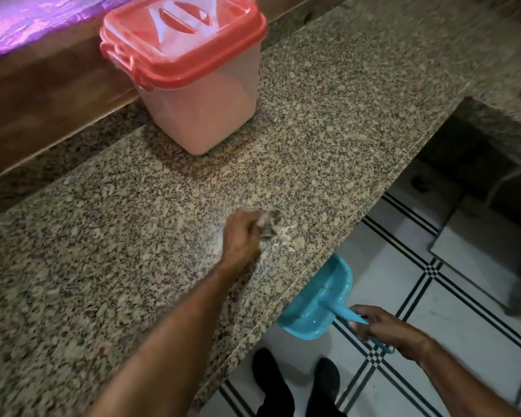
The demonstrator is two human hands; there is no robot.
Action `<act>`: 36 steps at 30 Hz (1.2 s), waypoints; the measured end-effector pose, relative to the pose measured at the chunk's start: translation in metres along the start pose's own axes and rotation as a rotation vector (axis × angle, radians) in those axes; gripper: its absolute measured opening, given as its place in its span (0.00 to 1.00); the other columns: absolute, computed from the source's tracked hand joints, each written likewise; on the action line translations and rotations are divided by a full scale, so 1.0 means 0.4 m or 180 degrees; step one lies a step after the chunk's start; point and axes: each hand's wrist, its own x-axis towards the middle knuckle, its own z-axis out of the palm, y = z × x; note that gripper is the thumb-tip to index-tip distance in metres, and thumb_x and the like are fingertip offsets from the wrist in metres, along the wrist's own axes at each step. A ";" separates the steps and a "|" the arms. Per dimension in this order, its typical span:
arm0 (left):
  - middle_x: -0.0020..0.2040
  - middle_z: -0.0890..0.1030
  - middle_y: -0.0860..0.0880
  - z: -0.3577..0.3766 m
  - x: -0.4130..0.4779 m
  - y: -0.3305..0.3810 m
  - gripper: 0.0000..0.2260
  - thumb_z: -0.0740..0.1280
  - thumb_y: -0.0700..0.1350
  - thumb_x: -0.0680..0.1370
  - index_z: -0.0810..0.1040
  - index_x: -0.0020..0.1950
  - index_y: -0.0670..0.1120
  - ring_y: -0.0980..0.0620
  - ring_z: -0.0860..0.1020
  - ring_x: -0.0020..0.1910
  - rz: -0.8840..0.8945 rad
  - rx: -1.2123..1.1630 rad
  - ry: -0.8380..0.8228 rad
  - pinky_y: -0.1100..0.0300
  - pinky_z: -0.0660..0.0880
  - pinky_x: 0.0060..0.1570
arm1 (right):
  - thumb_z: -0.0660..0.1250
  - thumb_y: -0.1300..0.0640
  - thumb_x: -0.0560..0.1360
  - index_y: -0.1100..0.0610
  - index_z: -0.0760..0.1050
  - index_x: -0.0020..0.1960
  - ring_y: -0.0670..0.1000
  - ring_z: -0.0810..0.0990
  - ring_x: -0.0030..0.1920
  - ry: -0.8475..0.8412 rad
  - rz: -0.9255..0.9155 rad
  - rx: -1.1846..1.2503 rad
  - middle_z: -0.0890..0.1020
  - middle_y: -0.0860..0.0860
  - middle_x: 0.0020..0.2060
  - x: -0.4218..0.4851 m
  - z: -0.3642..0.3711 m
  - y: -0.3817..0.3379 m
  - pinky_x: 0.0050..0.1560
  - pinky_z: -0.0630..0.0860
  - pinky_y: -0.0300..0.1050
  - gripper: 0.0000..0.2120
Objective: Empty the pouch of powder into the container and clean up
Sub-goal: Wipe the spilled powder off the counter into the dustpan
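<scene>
A translucent container (pixel 199 94) with a red lid (pixel 184 37) clipped on stands at the back of the granite counter (pixel 103 236); pale powder fills its lower part. My left hand (pixel 241 236) rests on the counter near the front edge, closed around a small blurred cloth or brush (pixel 268 225). Faint whitish powder traces (pixel 286 236) lie beside it. My right hand (pixel 382 326) holds the handle of a blue dustpan (pixel 316 305) just below the counter edge, under the spot where my left hand is. No pouch is in view.
A wooden ledge (pixel 42 94) runs behind the counter at the left. The counter turns a corner at the right (pixel 494 130). Below lies a white tiled floor (pixel 418 281) with dark stripes, and my dark shoes (pixel 295 383) stand on it.
</scene>
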 end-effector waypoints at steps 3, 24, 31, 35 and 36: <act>0.47 0.85 0.54 -0.045 -0.004 -0.008 0.12 0.64 0.52 0.84 0.85 0.56 0.49 0.57 0.86 0.45 -0.0394 -0.0580 0.0391 0.57 0.85 0.40 | 0.67 0.60 0.82 0.65 0.78 0.60 0.42 0.76 0.36 -0.0014 -0.0015 -0.0024 0.77 0.49 0.39 -0.005 0.007 -0.006 0.41 0.76 0.35 0.10; 0.52 0.78 0.47 0.017 -0.109 -0.012 0.12 0.61 0.51 0.85 0.80 0.58 0.45 0.55 0.76 0.44 -0.1403 0.0123 0.1787 0.67 0.79 0.36 | 0.70 0.55 0.80 0.59 0.80 0.57 0.44 0.78 0.39 -0.0080 -0.0254 0.0255 0.79 0.49 0.38 -0.035 -0.048 0.047 0.45 0.76 0.40 0.09; 0.55 0.76 0.46 0.107 -0.148 0.012 0.08 0.63 0.45 0.83 0.74 0.61 0.46 0.51 0.72 0.46 -0.1853 0.1506 0.1863 0.65 0.63 0.35 | 0.69 0.57 0.81 0.59 0.79 0.57 0.44 0.78 0.39 -0.0253 -0.0330 0.0222 0.79 0.51 0.41 0.008 -0.092 0.060 0.45 0.76 0.39 0.07; 0.52 0.75 0.48 0.276 -0.114 0.088 0.08 0.60 0.47 0.84 0.74 0.59 0.47 0.50 0.74 0.48 -0.1522 0.1299 0.1557 0.59 0.67 0.40 | 0.69 0.58 0.81 0.58 0.80 0.58 0.44 0.78 0.38 -0.0376 -0.0419 0.0140 0.79 0.50 0.39 0.026 -0.139 0.067 0.44 0.77 0.37 0.07; 0.53 0.75 0.48 0.305 -0.102 0.096 0.09 0.59 0.48 0.84 0.73 0.60 0.47 0.49 0.74 0.48 -0.1418 0.1247 0.1480 0.56 0.69 0.41 | 0.69 0.57 0.81 0.58 0.80 0.57 0.44 0.78 0.38 -0.0410 -0.0440 0.0112 0.79 0.49 0.39 0.027 -0.157 0.071 0.44 0.76 0.37 0.07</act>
